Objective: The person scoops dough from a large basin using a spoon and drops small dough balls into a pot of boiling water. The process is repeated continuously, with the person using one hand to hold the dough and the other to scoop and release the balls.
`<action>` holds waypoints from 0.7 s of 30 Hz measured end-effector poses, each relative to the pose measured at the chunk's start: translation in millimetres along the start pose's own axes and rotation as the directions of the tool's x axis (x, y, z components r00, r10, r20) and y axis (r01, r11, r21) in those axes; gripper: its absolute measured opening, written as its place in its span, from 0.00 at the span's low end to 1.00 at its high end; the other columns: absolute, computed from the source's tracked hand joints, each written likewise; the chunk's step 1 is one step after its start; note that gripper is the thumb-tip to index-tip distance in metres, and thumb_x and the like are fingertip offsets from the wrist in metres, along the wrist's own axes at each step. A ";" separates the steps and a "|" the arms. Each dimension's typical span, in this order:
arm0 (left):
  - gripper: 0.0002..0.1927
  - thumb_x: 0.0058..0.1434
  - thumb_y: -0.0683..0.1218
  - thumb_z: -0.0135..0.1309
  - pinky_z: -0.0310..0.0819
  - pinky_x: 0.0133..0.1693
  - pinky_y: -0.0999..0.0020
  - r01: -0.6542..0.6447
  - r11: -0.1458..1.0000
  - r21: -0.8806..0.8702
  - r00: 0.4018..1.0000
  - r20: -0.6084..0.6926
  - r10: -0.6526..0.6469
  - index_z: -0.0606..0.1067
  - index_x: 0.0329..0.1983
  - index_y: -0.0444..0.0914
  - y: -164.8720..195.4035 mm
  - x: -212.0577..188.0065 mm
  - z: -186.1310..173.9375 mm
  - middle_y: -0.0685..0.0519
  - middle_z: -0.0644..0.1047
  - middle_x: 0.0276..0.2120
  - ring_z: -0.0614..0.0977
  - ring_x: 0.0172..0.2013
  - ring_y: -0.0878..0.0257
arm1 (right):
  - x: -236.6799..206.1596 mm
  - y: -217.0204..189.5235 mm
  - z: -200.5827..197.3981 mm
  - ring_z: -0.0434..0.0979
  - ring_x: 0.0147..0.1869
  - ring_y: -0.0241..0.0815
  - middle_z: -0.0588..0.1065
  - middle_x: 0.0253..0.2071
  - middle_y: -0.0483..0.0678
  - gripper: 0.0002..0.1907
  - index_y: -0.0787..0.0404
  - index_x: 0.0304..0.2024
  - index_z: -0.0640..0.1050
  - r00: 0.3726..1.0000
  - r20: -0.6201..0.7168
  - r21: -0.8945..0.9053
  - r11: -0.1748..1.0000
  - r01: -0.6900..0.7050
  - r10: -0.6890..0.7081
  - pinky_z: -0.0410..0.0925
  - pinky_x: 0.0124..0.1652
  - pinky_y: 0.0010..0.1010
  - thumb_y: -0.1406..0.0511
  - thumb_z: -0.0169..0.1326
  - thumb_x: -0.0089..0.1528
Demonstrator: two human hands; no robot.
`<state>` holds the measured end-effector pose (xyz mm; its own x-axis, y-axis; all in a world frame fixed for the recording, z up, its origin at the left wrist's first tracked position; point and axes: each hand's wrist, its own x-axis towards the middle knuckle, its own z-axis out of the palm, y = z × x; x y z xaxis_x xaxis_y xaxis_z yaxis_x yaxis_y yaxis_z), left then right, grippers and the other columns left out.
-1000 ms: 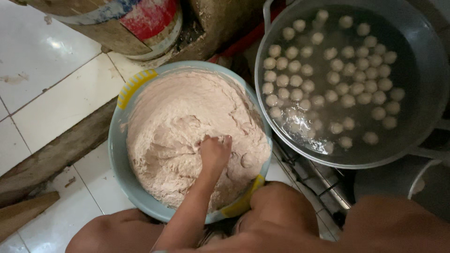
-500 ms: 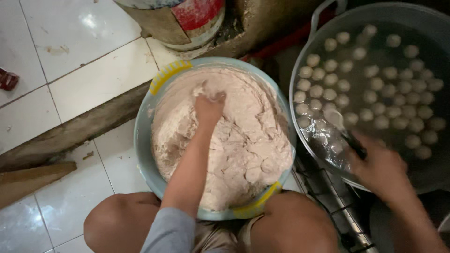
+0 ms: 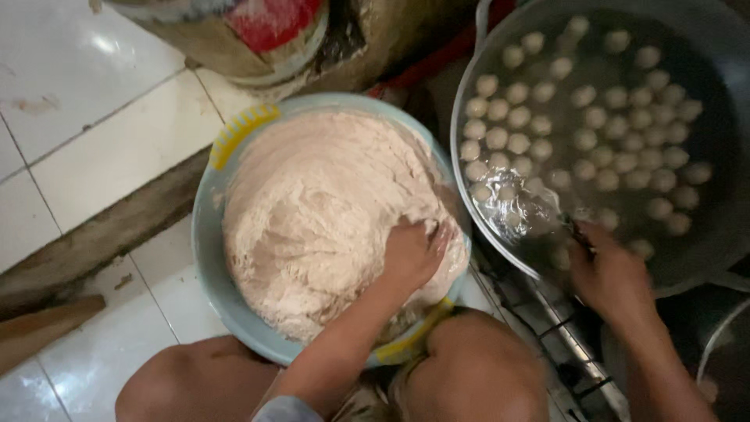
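Observation:
A light blue basin (image 3: 205, 258) with yellow handles sits on the floor between my knees, heaped with pale pinkish paste (image 3: 312, 211). My left hand (image 3: 414, 254) digs into the paste at its near right side, fingers curled into it. To the right stands a large metal pot (image 3: 500, 250) of water with several pale balls (image 3: 594, 117) floating in it. My right hand (image 3: 609, 273) rests at the pot's near rim, gripping a spoon (image 3: 558, 215) whose tip dips into the water.
White floor tiles (image 3: 86, 148) lie to the left, with a dark step edge (image 3: 94, 234) running diagonally. A round bucket base (image 3: 258, 39) stands behind the basin. A metal stove grate (image 3: 547, 328) shows under the pot. My bare knees (image 3: 469, 375) fill the bottom.
My left hand has moved from the far middle of the paste to its near right side. My right hand stays at the pot's rim with the spoon. The view has shifted slightly.

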<state>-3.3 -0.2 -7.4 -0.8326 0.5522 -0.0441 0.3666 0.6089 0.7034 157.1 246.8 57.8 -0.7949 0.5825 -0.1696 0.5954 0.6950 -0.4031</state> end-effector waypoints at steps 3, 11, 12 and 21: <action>0.15 0.66 0.54 0.61 0.78 0.42 0.49 -0.085 0.988 -0.128 0.992 -0.101 0.073 0.78 0.35 0.38 2.7 -5.4 12.6 0.41 0.79 0.33 0.81 0.37 0.41 | -13.1 -25.6 2.3 0.83 0.37 0.56 0.82 0.37 0.59 0.24 0.56 0.63 0.76 0.958 0.249 0.192 0.963 -0.190 0.139 0.74 0.38 0.42 0.58 0.56 0.64; 0.11 0.51 0.48 0.64 0.78 0.31 0.54 -0.145 0.954 -0.264 0.983 -0.146 0.109 0.77 0.30 0.38 0.4 -10.1 29.1 0.44 0.79 0.25 0.82 0.27 0.45 | -44.2 -78.5 6.7 0.83 0.44 0.44 0.81 0.42 0.56 0.23 0.62 0.60 0.75 0.942 0.212 0.424 0.893 0.151 -0.260 0.73 0.44 0.35 0.63 0.56 0.63; 0.09 0.51 0.47 0.64 0.78 0.31 0.54 -0.132 0.965 -0.224 0.987 -0.121 0.107 0.77 0.29 0.38 0.2 -9.0 30.7 0.44 0.79 0.25 0.83 0.27 0.45 | -45.2 -80.3 7.1 0.83 0.45 0.46 0.81 0.42 0.57 0.23 0.62 0.60 0.75 0.941 0.202 0.395 0.902 0.175 -0.271 0.72 0.44 0.36 0.64 0.57 0.63; 0.22 0.39 0.52 0.66 0.76 0.42 0.47 -0.028 0.999 -0.017 0.999 -0.027 0.028 0.80 0.34 0.34 9.9 -2.1 9.1 0.39 0.81 0.31 0.82 0.37 0.41 | -35.0 -54.5 26.5 0.68 0.25 0.31 0.81 0.35 0.43 0.24 0.55 0.64 0.73 0.772 0.635 0.551 0.715 -0.430 -0.025 0.65 0.26 0.25 0.64 0.50 0.65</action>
<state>5.8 9.9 -6.9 -0.8329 0.5535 -0.0059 0.3826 0.5834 0.7164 149.4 177.3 61.9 -0.7027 0.1650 -0.6921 0.7033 0.0147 -0.7107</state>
